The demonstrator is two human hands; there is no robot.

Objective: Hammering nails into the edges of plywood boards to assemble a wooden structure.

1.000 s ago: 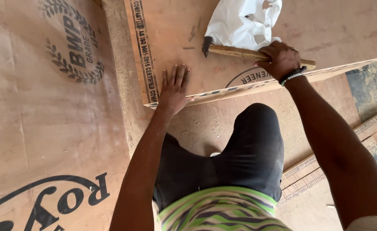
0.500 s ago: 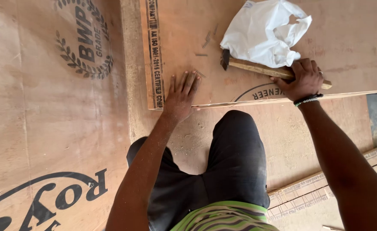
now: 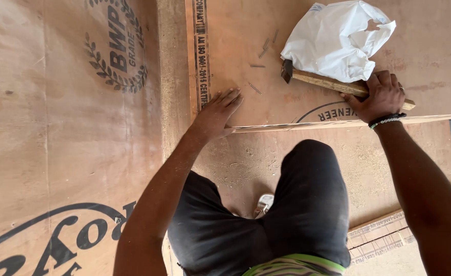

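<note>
My right hand (image 3: 381, 97) grips the wooden handle of a hammer (image 3: 333, 82) that lies flat on a plywood sheet (image 3: 246, 30), its dark head pointing left. My left hand (image 3: 217, 113) rests open, palm down, on the same sheet near its front edge. Several loose nails (image 3: 256, 88) are scattered on the board just beyond my left fingertips. A crumpled white plastic bag (image 3: 335, 41) sits behind the hammer, touching it.
A larger plywood sheet (image 3: 56, 128) with printed marks lies to the left. My bent knees in dark shorts (image 3: 307, 204) fill the lower middle. Stacked board edges (image 3: 379, 235) show at lower right, and sawdust covers the floor board.
The view has shifted down and closer, and the nails have come into sight. My left hand stays flat on the board; my right hand keeps its hold on the hammer handle.
</note>
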